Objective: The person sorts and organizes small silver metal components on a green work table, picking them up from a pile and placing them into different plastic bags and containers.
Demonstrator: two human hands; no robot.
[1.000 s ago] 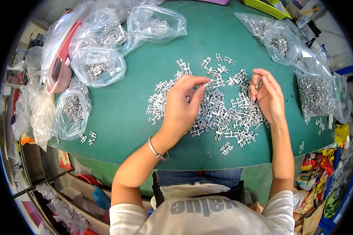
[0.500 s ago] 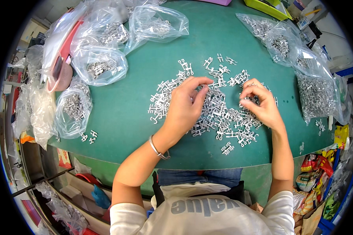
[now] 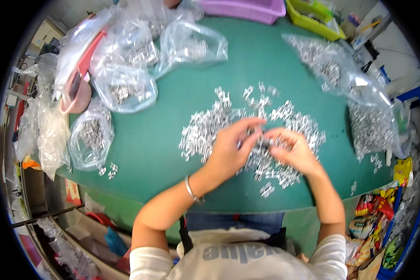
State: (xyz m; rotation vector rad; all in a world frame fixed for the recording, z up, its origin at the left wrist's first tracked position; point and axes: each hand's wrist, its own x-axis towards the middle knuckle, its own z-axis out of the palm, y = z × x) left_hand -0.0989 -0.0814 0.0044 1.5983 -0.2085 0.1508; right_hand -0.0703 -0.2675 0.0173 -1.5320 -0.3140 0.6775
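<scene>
A loose pile of small silver metal parts (image 3: 201, 135), H-shaped with hooked or looped ends, spreads over the green table around both hands. Above the middle of this pile, my left hand (image 3: 229, 148) has its fingers bent and its thumb and forefinger closed on a small metal part. My right hand (image 3: 295, 152) meets it from the right, thumb and fingers pinched on another such piece. Motion blurs the fingertips, so how the pieces touch cannot be made out. A single part (image 3: 267, 189) lies apart, nearer the table's front edge.
Clear plastic bags of metal parts stand at the left (image 3: 92, 135), far left (image 3: 125, 91) and right (image 3: 372, 126). A pink container (image 3: 79, 99) is among the left bags. At the back are a purple basket (image 3: 245, 10) and a yellow-green tray (image 3: 312, 23).
My right hand has moved left from the pile's right side to meet my left hand. My left hand has shifted slightly right and nearer. The whole view has tilted, showing more of the back.
</scene>
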